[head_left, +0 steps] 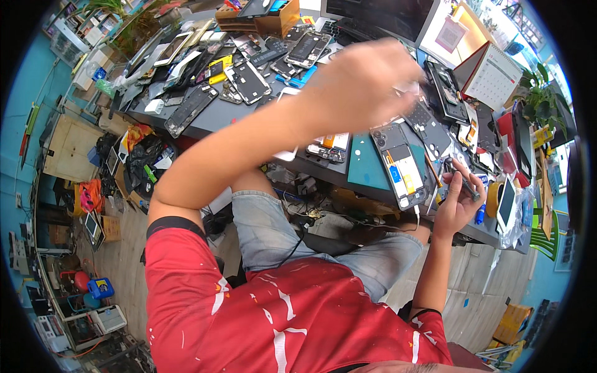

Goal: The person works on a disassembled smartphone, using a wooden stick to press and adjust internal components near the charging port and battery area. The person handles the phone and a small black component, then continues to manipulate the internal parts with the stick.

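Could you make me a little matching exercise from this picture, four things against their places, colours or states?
1. opened phone
2. mat
3. desk calendar
4. right hand

A. standing near a potted plant
B. holding a slim dark tool
C. with a white cable at its lower end
D. teal

Pairs: 1-C, 2-D, 3-A, 4-B.

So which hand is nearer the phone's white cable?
Right. The right hand is right of the cable; the left hand is farther, beyond the far end of the phone.
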Demonstrator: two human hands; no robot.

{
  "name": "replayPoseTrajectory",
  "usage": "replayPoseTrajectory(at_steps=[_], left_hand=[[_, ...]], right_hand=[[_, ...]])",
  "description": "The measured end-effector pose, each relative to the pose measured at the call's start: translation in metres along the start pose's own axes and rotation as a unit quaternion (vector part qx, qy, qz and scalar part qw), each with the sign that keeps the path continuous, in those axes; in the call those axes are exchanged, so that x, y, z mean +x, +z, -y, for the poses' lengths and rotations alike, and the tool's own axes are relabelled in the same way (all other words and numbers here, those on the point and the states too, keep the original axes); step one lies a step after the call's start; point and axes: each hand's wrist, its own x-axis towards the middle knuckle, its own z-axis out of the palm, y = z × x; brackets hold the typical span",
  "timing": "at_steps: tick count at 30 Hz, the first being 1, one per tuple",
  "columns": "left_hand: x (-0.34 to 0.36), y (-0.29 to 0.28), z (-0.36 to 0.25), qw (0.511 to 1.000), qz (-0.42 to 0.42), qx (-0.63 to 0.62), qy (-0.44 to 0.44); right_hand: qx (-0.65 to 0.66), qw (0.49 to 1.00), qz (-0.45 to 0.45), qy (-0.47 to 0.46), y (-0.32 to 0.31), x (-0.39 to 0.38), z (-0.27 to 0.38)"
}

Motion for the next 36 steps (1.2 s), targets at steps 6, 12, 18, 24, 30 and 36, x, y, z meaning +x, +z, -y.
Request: replayPoseTrajectory(at_steps=[6,12,18,24,30,36], left_hand=[[-0.015,-0.061,0.064,0.950,0.023,0.069,-0.304],[-0.039,-0.025,0.088,0.949,0.121,-0.030,-0.289],[-0.018,0.070,0.079,0.961,0.236,-0.072,-0.129],[-0.011,0.126,0.071,0.930,0.335,-0.090,-0.118],[-0.010,0.138,0.065,0.908,0.374,-0.112,-0.153],[-0.011,0.152,0.061,0.908,0.373,-0.122,-0.146]], right_hand=[[0.048,0.998,-0.036,0.011,0.009,-0.002,-0.007],[0.081,0.996,-0.028,0.006,0.014,0.002,-0.002],[0.065,0.997,-0.023,0.014,0.009,0.004,0.002],[0.070,0.997,-0.022,0.023,0.008,0.003,-0.001],[0.064,0.997,-0.024,0.036,0.009,0.004,0.003],[0.017,0.999,-0.035,0.007,0.010,0.006,-0.002]])
